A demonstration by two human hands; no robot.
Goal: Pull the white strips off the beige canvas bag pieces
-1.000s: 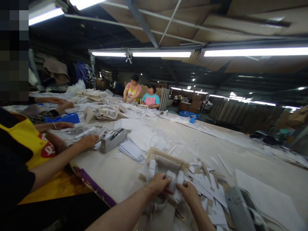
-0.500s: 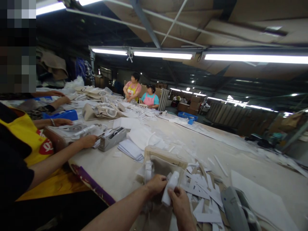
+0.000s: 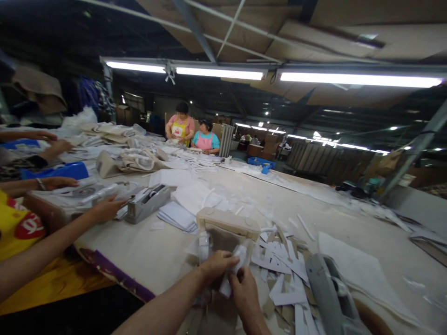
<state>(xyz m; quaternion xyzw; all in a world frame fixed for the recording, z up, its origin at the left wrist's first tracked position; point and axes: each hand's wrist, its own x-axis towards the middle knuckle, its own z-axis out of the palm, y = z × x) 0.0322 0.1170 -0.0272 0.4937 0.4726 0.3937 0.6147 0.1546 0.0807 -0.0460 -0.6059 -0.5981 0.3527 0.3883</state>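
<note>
A beige bag-like piece with a grey-brown inside [image 3: 226, 216] lies before me at the near edge of the table. A white wrapped strip [image 3: 240, 252], perhaps a covered strap, stands out from its right side. My left hand [image 3: 217, 266] is closed with its fingertips on this strip. Lower down, my right hand [image 3: 245, 289] pinches the same strip between thumb and fingers. Another white wrapped part [image 3: 204, 244] lies along the left side of the bag, apart from my fingers. Part of the bag is hidden beneath my hands and forearms.
White and brown paper strips [image 3: 284, 267] are heaped to the right, beside a grey tape dispenser [image 3: 331, 291]. A second dispenser [image 3: 148, 204] stands left, near a co-worker's hand [image 3: 106, 208]. Folded white sheets [image 3: 178, 216] lie behind. Two people [image 3: 179, 128] work at the far end.
The view has turned right, so everything sits further left. My left hand has moved over the white strip and now covers part of it. My right hand keeps its pinch.
</note>
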